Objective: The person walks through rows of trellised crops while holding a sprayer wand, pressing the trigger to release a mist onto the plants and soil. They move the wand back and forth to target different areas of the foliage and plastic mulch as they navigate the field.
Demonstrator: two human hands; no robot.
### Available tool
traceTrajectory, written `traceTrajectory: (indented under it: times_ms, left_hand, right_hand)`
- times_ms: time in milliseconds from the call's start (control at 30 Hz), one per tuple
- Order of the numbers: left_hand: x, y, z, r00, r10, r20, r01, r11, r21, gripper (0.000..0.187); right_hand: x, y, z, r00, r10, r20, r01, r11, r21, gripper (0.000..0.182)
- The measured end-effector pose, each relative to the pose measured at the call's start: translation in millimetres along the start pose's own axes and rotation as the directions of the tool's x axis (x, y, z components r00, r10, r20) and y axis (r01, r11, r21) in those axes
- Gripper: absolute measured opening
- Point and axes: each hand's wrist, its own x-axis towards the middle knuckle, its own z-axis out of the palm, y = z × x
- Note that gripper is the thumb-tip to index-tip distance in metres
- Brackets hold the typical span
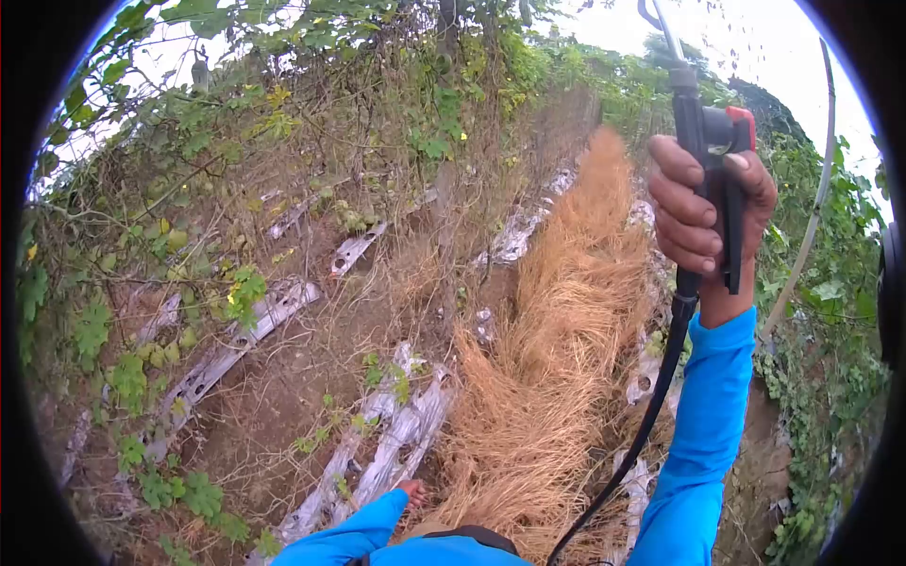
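Observation:
Raised high at the right, my right hand (694, 203) is wrapped round the black handle of a spray gun (692, 123). The gun has a red part on its side, a black lever and a metal wand that runs up out of view. From the bottom of the handle a black hose (651, 420) curves down towards my body. My left hand (413, 492) hangs low beside my waist, small and partly covered by the blue sleeve. Its fingers look loosely apart, with nothing seen in them.
A strip of dry straw (547, 406) runs ahead between beds with torn silver plastic sheet (406, 424). Dry vines and green leaves (198, 123) hang on the left around a post (446, 170). On the right stand a leafy wall (821, 302) and a slanting pole (802, 241).

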Motion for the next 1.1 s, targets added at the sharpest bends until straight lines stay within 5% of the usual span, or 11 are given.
traceTrajectory:
  times_ms: [100,233,467,667,833,900,967,1033,1100]
  left_hand:
    - [-16,-57,1,0.997,0.058,-0.056,-0.063,0.994,-0.093,0.027]
    - [-71,-143,-17,0.998,-0.047,-0.037,0.044,0.996,-0.081,0.026]
    - [-152,-228,-65,0.959,-0.076,-0.275,0.043,0.991,-0.124,0.02]
    - [-146,-263,-87,0.976,-0.096,-0.194,0.046,0.968,-0.247,0.022]
    - [-153,-261,-63,0.99,0.027,-0.136,-0.032,0.999,-0.028,0.028]
    - [-121,-280,-70,0.994,0.055,0.091,-0.057,0.998,0.022,0.026]
    - [-146,-284,-62,0.997,0.032,0.07,-0.034,0.999,0.027,0.024]
    - [-153,-308,-78,0.998,0.01,0.057,-0.012,0.999,0.032,0.023]
    - [-123,-357,-96,0.979,-0.018,0.204,0.032,0.997,-0.065,0.026]
  right_hand:
    - [-6,2,40,0.996,-0.012,0.083,0.012,1.0,0.008,0.029]
    - [-28,5,93,0.998,0.025,0.058,-0.026,1.0,0.012,0.029]
    - [-51,6,188,0.921,-0.036,-0.388,-0.002,0.995,-0.097,0.031]
    - [-83,105,234,0.782,-0.119,-0.612,0.107,0.993,-0.056,0.025]
    - [-95,245,275,0.613,-0.053,-0.788,-0.035,0.995,-0.094,0.029]
    - [-79,264,292,0.606,-0.054,-0.794,-0.038,0.995,-0.097,0.03]
    - [-64,282,312,0.587,-0.065,-0.807,-0.036,0.994,-0.106,0.031]
    - [-52,304,336,0.761,-0.019,-0.649,0.09,0.993,0.077,0.033]
    - [-50,338,365,0.882,0.044,-0.469,0.122,0.94,0.318,0.035]
